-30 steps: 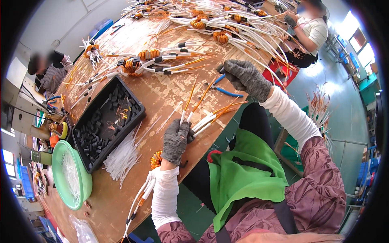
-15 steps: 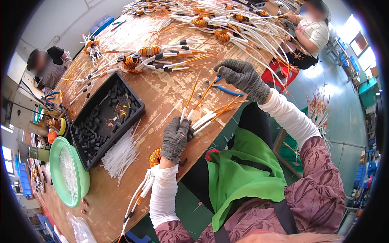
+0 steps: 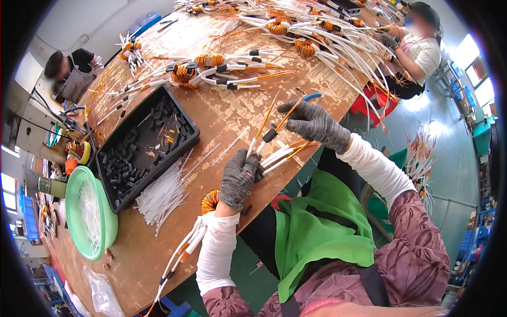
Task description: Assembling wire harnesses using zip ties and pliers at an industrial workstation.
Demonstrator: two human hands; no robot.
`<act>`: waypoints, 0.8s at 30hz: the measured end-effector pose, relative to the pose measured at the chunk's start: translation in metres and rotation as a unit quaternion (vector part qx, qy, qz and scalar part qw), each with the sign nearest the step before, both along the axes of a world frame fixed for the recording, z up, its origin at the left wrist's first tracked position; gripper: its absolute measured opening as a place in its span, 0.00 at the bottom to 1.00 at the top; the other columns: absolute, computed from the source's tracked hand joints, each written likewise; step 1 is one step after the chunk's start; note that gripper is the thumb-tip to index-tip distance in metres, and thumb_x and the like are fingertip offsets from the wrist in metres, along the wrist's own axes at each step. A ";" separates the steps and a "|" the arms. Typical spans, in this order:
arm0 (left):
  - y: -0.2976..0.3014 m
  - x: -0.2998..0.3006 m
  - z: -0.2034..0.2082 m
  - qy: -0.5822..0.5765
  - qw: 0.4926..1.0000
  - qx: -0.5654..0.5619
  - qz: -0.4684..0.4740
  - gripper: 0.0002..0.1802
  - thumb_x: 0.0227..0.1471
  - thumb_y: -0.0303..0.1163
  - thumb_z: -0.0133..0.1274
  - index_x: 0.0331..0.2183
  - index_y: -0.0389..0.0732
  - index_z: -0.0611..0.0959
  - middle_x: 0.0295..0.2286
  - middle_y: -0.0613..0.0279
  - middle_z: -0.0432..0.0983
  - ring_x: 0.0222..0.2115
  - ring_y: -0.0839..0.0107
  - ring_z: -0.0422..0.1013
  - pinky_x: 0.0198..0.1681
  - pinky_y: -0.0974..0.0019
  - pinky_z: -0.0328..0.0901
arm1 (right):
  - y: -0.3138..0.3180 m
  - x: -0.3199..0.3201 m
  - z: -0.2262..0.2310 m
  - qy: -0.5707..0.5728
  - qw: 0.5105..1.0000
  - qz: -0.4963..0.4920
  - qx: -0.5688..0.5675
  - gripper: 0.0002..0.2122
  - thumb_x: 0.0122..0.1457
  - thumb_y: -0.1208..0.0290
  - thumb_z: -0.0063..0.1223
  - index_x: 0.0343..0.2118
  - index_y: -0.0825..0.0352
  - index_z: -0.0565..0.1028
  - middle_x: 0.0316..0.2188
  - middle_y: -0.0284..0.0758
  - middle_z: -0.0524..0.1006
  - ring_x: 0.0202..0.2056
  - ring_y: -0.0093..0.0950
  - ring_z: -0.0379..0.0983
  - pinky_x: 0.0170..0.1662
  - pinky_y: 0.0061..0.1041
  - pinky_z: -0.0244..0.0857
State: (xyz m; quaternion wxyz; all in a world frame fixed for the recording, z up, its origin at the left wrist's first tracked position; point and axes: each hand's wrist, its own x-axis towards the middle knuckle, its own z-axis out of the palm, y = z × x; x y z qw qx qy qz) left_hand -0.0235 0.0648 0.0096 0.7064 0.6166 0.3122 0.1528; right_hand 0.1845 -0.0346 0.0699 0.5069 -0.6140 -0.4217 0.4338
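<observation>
Wires (image 3: 251,147) in left fingers (image 3: 250,165), right fingers (image 3: 302,127) parted, table edge (image 3: 268,192) near, tabletop (image 3: 227,112) stretching ahead.

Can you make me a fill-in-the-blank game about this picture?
1. The left hand and right hand both wear grey ____.
2. The hand wrapped around the white leads is the ____ one.
3. The short tube around one lead is ____.
4. The apron is ____.

Missing words: gloves; left; black; green.
</observation>
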 end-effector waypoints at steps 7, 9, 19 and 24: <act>0.001 0.000 0.003 0.018 1.000 -0.001 -0.002 0.13 0.56 0.36 0.43 0.30 0.35 0.74 0.17 0.64 0.70 0.17 0.79 0.66 0.20 0.75 0.63 | 0.017 -0.004 -0.028 -0.074 0.987 0.125 0.067 0.15 0.53 0.70 0.55 0.43 0.69 0.71 0.36 0.36 0.76 0.38 0.18 0.70 0.43 0.20 0.63; 0.002 -0.002 0.000 0.000 1.000 -0.011 -0.007 0.13 0.56 0.36 0.43 0.30 0.35 0.74 0.17 0.64 0.70 0.17 0.78 0.66 0.20 0.75 0.63 | 0.022 -0.014 -0.031 -0.017 0.990 0.092 0.103 0.12 0.53 0.65 0.56 0.36 0.67 0.76 0.28 0.32 0.77 0.28 0.16 0.69 0.33 0.18 0.65; 0.004 -0.003 0.005 -0.008 0.999 -0.051 -0.005 0.12 0.55 0.34 0.45 0.33 0.34 0.75 0.20 0.61 0.72 0.17 0.77 0.68 0.20 0.75 0.63 | 0.026 -0.034 -0.029 0.004 0.998 -0.011 -0.058 0.13 0.50 0.61 0.58 0.34 0.64 0.77 0.18 0.23 0.71 0.17 0.12 0.61 0.19 0.12 0.55; 0.007 -0.006 0.002 -0.063 0.991 -0.113 0.015 0.11 0.53 0.31 0.46 0.34 0.32 0.75 0.24 0.57 0.74 0.21 0.73 0.71 0.25 0.71 0.68 | 0.024 -0.047 -0.039 0.071 0.995 0.009 -0.067 0.11 0.49 0.66 0.60 0.32 0.66 0.76 0.24 0.27 0.76 0.21 0.13 0.65 0.21 0.13 0.59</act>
